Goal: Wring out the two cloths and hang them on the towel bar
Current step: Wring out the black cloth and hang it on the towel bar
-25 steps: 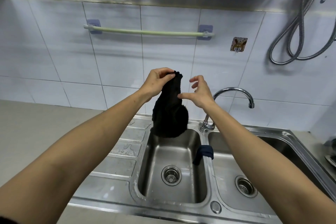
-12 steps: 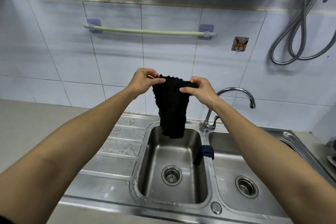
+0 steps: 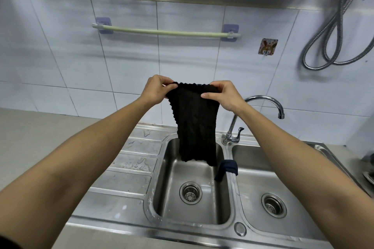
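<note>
Both bare forearms reached forward and up from the bottom corners, converging toward the middle. The left hand (image 3: 156,90) was raised at chest height, wrist bent, thumb and fingers pinched shut on the upper left corner of the black cloth (image 3: 194,123). The right hand (image 3: 224,95) sat level with it, just apart, thumb pointing inward across the front, fingers curled over the upper right corner. Both pinches were closed tight, knuckles facing up, elbows spread wide.
</note>
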